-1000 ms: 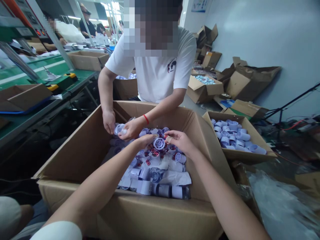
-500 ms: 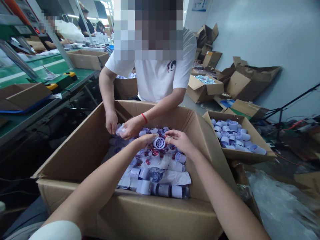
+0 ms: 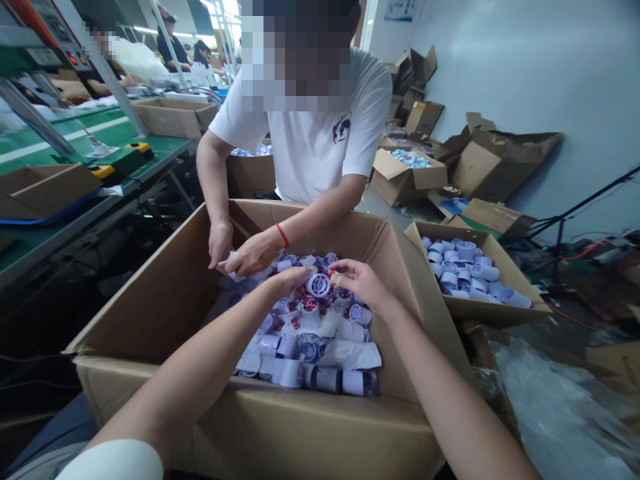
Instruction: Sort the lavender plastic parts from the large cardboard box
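A white round plastic housing (image 3: 319, 285) with a spoked grille end faces me, gripped in my left hand (image 3: 295, 278), whose fingers are partly hidden behind it. Just right of the housing, my right hand (image 3: 364, 285) is closed in a pinch on a small red part (image 3: 331, 272); a tan wrap (image 3: 337, 279) covers one of its fingers. Both hands are over a large cardboard box (image 3: 310, 413). Inside lie white cylindrical housings (image 3: 288, 373), some in clear bags, with small red parts (image 3: 309, 305) scattered among them.
Opposite me, a co-worker's hands (image 3: 250, 257) hold a whitish piece over the same box. A smaller box of white cylinders (image 3: 465, 308) stands at the right, above crumpled clear plastic (image 3: 550, 407). A green workbench (image 3: 170, 150) runs along the left.
The co-worker's hands have shifted slightly left and towards me with the whitish piece, and the co-worker's head has moved a little. My own hands stay almost where they were.
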A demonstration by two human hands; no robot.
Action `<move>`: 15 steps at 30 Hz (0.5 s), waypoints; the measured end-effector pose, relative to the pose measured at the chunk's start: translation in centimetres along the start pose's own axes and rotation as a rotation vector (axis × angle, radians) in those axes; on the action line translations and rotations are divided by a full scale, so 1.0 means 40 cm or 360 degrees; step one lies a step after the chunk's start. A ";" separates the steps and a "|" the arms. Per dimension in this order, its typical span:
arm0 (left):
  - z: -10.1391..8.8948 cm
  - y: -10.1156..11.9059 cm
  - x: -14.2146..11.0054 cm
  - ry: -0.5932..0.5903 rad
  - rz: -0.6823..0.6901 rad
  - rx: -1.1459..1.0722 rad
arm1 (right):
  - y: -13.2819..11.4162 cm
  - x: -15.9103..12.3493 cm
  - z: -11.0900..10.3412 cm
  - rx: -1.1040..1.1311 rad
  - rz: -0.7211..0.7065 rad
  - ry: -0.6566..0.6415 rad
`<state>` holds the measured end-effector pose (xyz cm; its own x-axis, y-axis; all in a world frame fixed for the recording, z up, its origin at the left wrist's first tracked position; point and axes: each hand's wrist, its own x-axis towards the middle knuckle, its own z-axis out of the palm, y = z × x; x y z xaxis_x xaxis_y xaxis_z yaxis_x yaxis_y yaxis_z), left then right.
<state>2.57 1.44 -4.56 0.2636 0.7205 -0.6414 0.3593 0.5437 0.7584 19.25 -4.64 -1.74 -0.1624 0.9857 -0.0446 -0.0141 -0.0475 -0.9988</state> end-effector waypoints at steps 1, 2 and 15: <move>0.000 0.001 -0.001 0.0000 -0.0010 0.0010 | -0.001 0.000 0.000 0.0000 -0.0002 0.0000; 0.000 0.002 -0.002 0.0000 -0.0019 0.0020 | -0.001 -0.001 -0.001 0.0001 -0.0002 -0.0006; 0.003 0.010 -0.003 -0.0029 -0.0028 0.0032 | -0.005 -0.006 0.003 0.0099 0.0038 -0.0111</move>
<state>2.80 1.53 -4.19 0.2731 0.7030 -0.6567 0.3822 0.5472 0.7447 19.18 -4.87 -1.54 -0.2317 0.9706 -0.0648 -0.0702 -0.0831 -0.9941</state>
